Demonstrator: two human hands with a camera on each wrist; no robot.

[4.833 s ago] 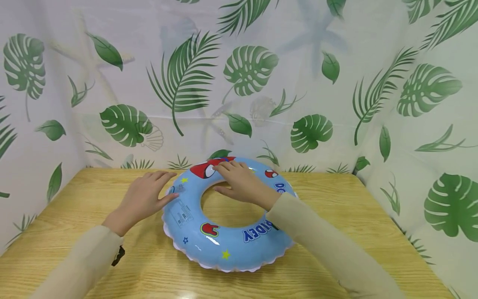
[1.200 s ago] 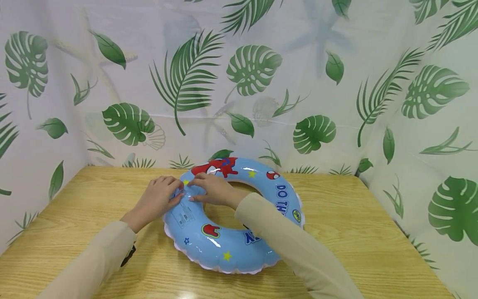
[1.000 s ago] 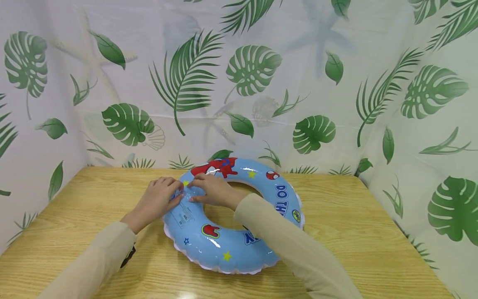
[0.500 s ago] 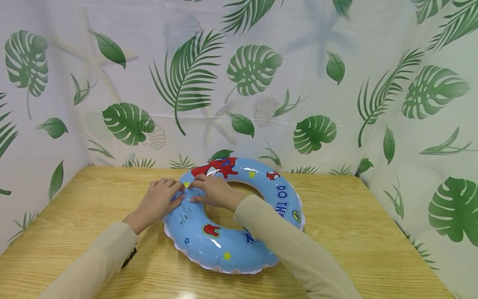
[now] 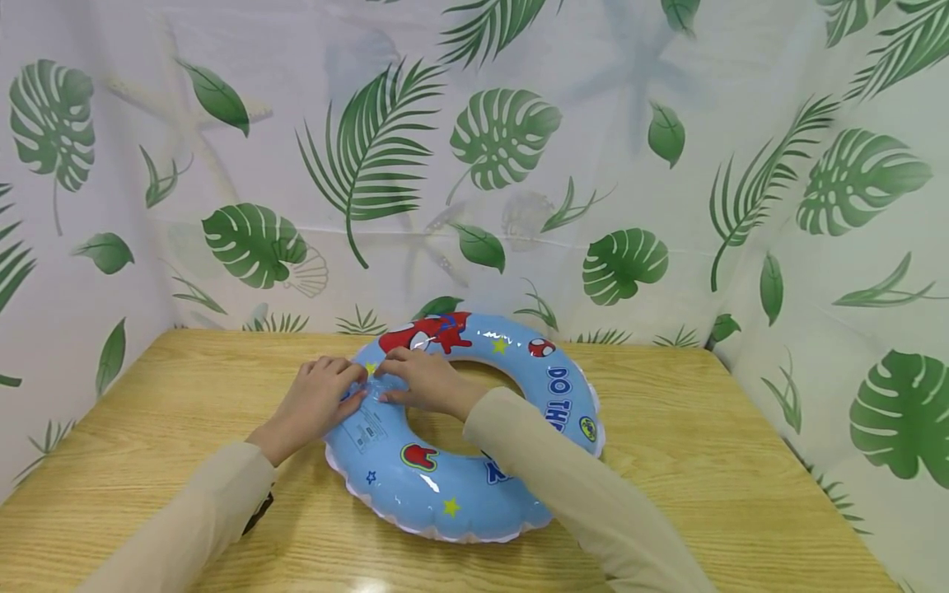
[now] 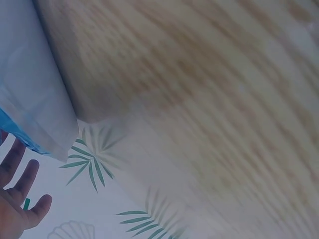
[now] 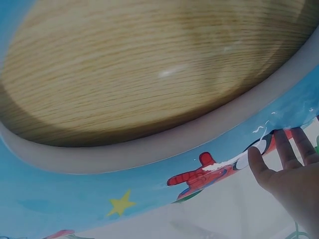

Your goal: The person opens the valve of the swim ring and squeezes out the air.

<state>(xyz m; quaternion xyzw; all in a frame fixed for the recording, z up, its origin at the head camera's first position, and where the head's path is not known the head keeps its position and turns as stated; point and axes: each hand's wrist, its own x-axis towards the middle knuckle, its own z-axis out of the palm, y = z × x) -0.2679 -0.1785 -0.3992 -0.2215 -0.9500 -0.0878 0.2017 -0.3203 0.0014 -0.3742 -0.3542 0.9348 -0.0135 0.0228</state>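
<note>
A blue inflatable swim ring point(image 5: 445, 486) with red cartoon figures, yellow stars and blue lettering lies on the wooden table. At its upper left, my left hand point(image 5: 315, 403) grips the ring with curved fingers and thumb. My right hand point(image 5: 430, 380) reaches across from the right, its thumb and fingers curved on the ring just beside the left fingertips. What lies between the fingertips is too small to tell. In the left wrist view the left fingers point(image 6: 14, 162) are partly hidden behind the ring's pale side. The right fingers point(image 7: 284, 149) touch the printed surface in the right wrist view.
The wood-grain table point(image 5: 704, 478) shows through the ring's hole and around it. White curtains point(image 5: 519, 165) with green leaf prints stand behind and at both sides. The right sleeve point(image 5: 571, 486) passes over the ring's right part, covering some lettering.
Since the oldest frame, my right hand has moved left and down from the ring's top, and my left hand has moved slightly right onto it. During the last second both hands have barely moved.
</note>
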